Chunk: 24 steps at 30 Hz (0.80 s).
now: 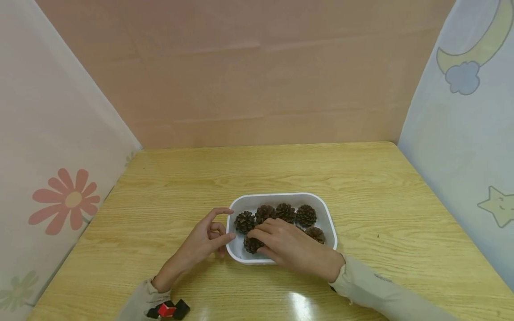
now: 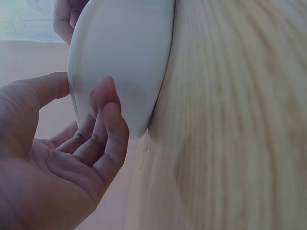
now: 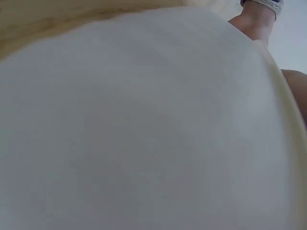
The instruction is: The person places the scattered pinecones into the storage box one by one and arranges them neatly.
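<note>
Two hands at a white tub of pine cones near the front edge of the wooden table

The left hand (image 1: pixel 205 240) rested against the left end of the white tub (image 1: pixel 327 214), fingers (image 2: pixel 103 120) loosely straight and touching its outer wall, gripping nothing. The tub stood on the table (image 1: pixel 160 187) a little nearer its front edge, midway between the side edges. The right hand (image 1: pixel 287 245) reached over the tub's front rim, fingers curled on a pine cone (image 1: pixel 252 244) in the front-left corner; five more cones (image 1: pixel 286 212) lay along the back and right.

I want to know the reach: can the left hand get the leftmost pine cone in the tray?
Probably yes: the left hand touches the tray wall beside that cone, nothing above it.
</note>
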Each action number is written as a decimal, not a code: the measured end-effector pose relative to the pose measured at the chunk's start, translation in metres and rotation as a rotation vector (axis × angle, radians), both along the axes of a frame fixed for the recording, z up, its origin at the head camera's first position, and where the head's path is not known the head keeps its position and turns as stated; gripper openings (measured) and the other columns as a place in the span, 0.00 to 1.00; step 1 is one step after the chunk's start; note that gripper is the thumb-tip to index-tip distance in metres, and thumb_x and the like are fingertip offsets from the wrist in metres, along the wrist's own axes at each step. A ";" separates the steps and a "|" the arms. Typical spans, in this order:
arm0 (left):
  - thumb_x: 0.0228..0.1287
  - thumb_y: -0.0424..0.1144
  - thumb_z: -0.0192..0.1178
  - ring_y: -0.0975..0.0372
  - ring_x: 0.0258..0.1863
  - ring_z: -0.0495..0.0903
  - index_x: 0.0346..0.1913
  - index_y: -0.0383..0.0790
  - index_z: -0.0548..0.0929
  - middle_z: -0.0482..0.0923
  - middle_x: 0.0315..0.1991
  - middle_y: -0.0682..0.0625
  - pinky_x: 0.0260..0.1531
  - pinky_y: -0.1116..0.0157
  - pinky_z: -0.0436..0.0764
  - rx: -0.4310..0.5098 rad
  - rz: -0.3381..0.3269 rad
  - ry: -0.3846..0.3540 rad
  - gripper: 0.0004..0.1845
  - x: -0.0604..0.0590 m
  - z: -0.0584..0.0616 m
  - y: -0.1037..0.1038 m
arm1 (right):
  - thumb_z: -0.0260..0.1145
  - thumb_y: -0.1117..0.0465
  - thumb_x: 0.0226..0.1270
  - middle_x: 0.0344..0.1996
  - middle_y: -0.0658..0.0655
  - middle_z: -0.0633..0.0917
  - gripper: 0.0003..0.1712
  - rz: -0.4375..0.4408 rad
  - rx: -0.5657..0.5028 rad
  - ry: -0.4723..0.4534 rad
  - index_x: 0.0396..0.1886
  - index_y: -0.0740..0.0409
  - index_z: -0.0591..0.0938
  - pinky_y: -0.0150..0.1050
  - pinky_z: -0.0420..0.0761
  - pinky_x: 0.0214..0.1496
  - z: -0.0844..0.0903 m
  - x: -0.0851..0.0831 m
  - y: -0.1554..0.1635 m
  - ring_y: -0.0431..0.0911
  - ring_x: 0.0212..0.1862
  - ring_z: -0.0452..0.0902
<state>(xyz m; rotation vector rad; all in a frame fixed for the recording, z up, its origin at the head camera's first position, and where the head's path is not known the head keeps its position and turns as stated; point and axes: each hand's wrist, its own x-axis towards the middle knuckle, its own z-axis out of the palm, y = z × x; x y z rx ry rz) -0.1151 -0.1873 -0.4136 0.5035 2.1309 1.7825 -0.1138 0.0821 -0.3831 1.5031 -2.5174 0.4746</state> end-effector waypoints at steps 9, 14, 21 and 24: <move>0.69 0.36 0.64 0.46 0.21 0.81 0.71 0.40 0.63 0.77 0.33 0.30 0.21 0.51 0.84 0.009 0.014 -0.024 0.32 0.001 -0.002 -0.001 | 0.69 0.53 0.68 0.52 0.46 0.83 0.21 -0.018 -0.025 -0.168 0.59 0.49 0.80 0.42 0.78 0.58 -0.006 -0.003 0.004 0.41 0.54 0.77; 0.69 0.36 0.64 0.44 0.21 0.81 0.71 0.41 0.63 0.77 0.33 0.29 0.20 0.52 0.83 0.004 0.010 -0.021 0.31 0.001 -0.004 -0.003 | 0.68 0.52 0.70 0.52 0.45 0.82 0.20 -0.034 -0.012 -0.230 0.59 0.48 0.80 0.41 0.77 0.58 -0.005 -0.002 0.003 0.40 0.55 0.76; 0.69 0.36 0.64 0.45 0.20 0.81 0.71 0.40 0.63 0.77 0.32 0.30 0.19 0.53 0.83 -0.009 0.010 -0.009 0.32 -0.001 -0.002 -0.004 | 0.68 0.52 0.70 0.51 0.45 0.83 0.19 -0.027 -0.003 -0.223 0.57 0.49 0.81 0.38 0.78 0.58 0.002 -0.005 0.004 0.40 0.55 0.74; 0.70 0.39 0.64 0.46 0.21 0.82 0.72 0.42 0.63 0.78 0.32 0.32 0.20 0.53 0.84 -0.035 0.017 0.000 0.32 0.000 -0.001 -0.005 | 0.68 0.52 0.70 0.49 0.45 0.83 0.17 -0.017 -0.037 -0.184 0.55 0.50 0.82 0.37 0.78 0.57 0.007 -0.006 0.008 0.40 0.54 0.74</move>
